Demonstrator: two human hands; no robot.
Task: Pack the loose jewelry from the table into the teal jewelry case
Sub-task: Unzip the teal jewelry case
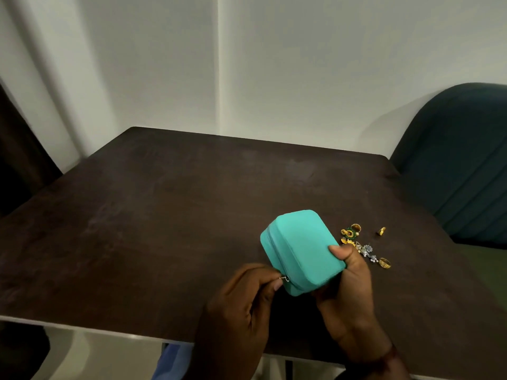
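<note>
The teal jewelry case (299,248) is zipped shut and held tilted just above the dark table (164,215), near its front right. My right hand (348,286) grips the case from underneath and at its near right corner, thumb on the lid. My left hand (247,294) pinches the small metal zipper pull (285,278) at the case's near left corner. Loose jewelry (356,242) lies on the table just right of the case: gold and green earrings, silver pieces, a gold ring (381,230) and another gold ring (385,262).
A dark teal upholstered chair (466,160) stands at the table's right side. White walls rise behind the table. A dark curtain or chair (19,160) is at the left edge. The table's near edge runs below my hands.
</note>
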